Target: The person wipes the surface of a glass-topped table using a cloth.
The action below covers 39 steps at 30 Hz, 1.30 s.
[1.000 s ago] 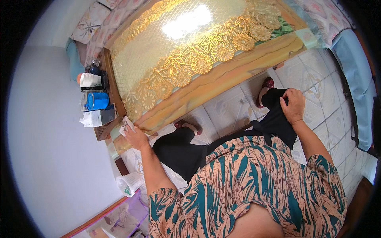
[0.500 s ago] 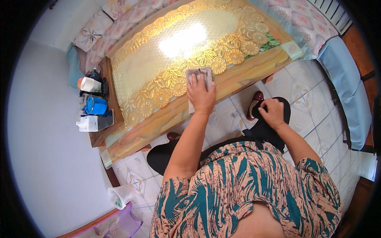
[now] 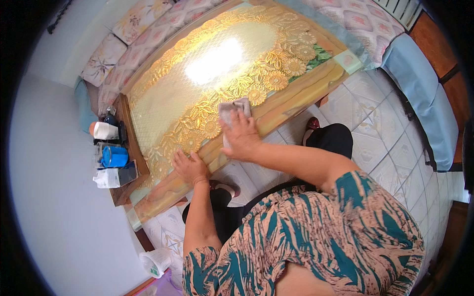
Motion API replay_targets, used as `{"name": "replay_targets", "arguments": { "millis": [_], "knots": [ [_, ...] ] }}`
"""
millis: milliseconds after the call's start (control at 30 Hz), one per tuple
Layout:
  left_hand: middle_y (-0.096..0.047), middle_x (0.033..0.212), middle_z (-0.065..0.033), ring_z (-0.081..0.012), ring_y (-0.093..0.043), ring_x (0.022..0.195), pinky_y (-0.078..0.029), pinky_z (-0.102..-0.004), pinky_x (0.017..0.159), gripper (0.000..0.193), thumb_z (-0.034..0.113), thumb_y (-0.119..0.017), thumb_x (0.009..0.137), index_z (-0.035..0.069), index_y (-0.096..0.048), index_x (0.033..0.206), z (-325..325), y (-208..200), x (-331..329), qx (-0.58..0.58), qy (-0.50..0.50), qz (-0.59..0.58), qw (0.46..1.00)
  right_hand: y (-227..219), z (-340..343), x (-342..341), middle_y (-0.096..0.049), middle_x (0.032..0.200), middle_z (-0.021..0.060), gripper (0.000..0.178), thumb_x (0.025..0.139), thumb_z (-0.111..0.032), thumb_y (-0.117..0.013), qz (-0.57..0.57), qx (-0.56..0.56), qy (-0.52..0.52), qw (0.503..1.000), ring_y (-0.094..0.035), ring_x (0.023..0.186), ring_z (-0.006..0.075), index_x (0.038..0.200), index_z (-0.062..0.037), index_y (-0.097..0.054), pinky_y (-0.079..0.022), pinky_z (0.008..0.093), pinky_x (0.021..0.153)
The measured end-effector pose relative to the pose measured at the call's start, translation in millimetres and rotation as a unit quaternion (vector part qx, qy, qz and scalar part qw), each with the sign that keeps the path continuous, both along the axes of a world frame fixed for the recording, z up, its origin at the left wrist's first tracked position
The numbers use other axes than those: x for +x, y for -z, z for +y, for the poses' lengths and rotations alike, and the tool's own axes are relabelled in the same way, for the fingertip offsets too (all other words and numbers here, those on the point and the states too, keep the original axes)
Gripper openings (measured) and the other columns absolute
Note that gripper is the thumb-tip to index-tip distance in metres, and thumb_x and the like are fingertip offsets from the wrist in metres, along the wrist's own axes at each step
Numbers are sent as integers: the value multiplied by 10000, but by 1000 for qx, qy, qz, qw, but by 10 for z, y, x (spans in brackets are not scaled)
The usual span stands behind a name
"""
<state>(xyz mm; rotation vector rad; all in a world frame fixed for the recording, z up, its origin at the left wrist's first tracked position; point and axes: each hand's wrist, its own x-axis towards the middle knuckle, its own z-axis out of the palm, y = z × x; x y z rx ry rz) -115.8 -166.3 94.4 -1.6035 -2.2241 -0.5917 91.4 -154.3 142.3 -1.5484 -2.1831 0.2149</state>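
Note:
A folded greyish-pink cloth (image 3: 227, 109) lies on the near border of the low table (image 3: 303, 89), with a strip of it showing beside my palm. My right hand (image 3: 242, 137) holds this cloth against the tabletop, fingers spread over it. To the left, my left hand (image 3: 190, 168) rests open on the table's near edge, its fingers on the clear cover and nothing in it. Beneath that cover, a gold flower-patterned mat (image 3: 210, 127) spreads over the table, with a bright reflection in its middle.
At the table's left end a wooden tray (image 3: 139, 148) holds white paper cups (image 3: 105, 130), a blue container (image 3: 114, 156) and a white tissue pack (image 3: 107, 178). Patterned sofa covers (image 3: 363, 22) border the far side; a light-blue covered seat (image 3: 419, 93) stands right. A white bin (image 3: 154, 262) sits lower left.
My left hand has left the cloth and moved left onto the table edge. My right hand has come from my knee onto the cloth. The view has shifted slightly.

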Motion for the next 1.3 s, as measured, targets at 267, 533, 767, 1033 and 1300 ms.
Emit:
{"name": "replay_targets", "arguments": {
  "millis": [267, 533, 767, 1033, 1300],
  "knots": [
    [-491, 1291, -202, -355, -425, 1206, -301, -441, 1050, 462, 249, -549, 840, -22, -520, 1213, -59, -40, 74, 42, 37, 17, 998, 243, 105, 181, -331, 1437, 171, 577, 825, -336, -504, -41, 106, -23, 993, -234, 1359, 347, 1361, -145, -407, -177, 512, 1053],
    [-477, 1306, -196, -353, -414, 1216, -299, -444, 1050, 468, 261, -534, 859, -14, -501, 1236, -117, -87, 46, 27, 29, 1, 999, 253, 536, 1782, -325, 1455, 114, 570, 817, -288, -534, -64, 87, 73, 991, -323, 1330, 292, 1365, -178, -421, -299, 474, 1026],
    [-459, 1327, -183, -356, -379, 1242, -292, -446, 1052, 476, 272, -520, 869, 1, -484, 1258, -92, -92, 9, 3, 19, 0, 1000, -98, 646, 2813, -292, 1468, 114, 532, 848, -316, -504, -106, -57, 310, 943, -280, 1333, 352, 1368, -356, -397, -254, 555, 1039],
    [-413, 1367, -193, -363, -334, 1286, -238, -455, 1081, 503, 266, -479, 885, -1, -429, 1308, 19, 5, -94, -58, -10, -31, 998, 400, 307, 1543, -493, 1269, 87, 384, 809, -250, -506, -122, 250, 128, 952, -369, 1252, 307, 1184, -218, -578, -349, 518, 932],
    [-291, 1455, -194, -344, -239, 1355, -163, -451, 1115, 554, 283, -422, 919, -12, -330, 1379, 785, -80, 914, -44, 259, -193, 945, 80, -42, 612, -456, 1318, 122, 344, 802, -230, -546, 6, 135, -42, 990, -370, 1261, 315, 1142, -234, -604, -359, 470, 914]
  ]
}}
